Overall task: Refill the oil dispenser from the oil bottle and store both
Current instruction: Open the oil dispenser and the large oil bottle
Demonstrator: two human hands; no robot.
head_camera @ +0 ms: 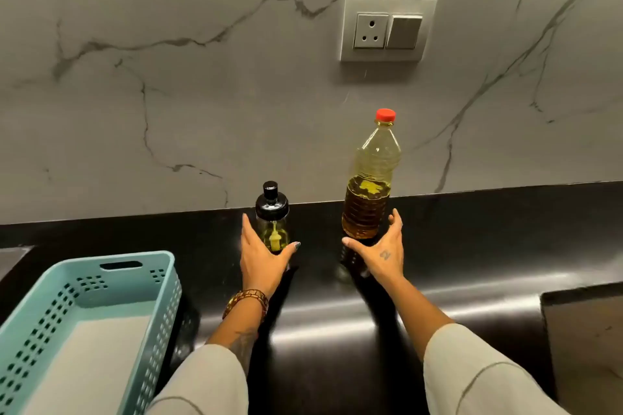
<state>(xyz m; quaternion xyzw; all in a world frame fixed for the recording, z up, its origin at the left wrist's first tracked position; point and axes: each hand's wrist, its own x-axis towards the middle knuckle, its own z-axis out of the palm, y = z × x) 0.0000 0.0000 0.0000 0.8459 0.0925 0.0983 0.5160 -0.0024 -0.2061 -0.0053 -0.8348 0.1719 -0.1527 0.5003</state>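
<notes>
Counter [438, 246]: glossy black, streaked with reflected light.
Wall [168, 77]: grey marble, veined; socket [387, 29] set above.
Dispenser [272, 217]: stood upright near the wall, black-capped.
Bottle [371, 178]: upright to its right, red-capped, part full.
Left hand [261, 254]: spread wide around the dispenser.
Right hand [382, 251]: spread wide beside the bottle; contact cannot be told.
Basket [141, 266]: teal, at left.

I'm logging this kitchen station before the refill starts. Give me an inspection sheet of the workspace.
Surface: glossy black countertop, bright glare streaks near the front.
Job's things: oil dispenser, black lid on, little oil; oil bottle, red cap on, about half full; both upright.
Clutter: teal perforated basket at left.
Hands: left hand open around the dispenser; right hand open beside the bottle's base.
Cables: nothing seen.
Surroundings: marble-look wall, socket and switch plate.
</notes>
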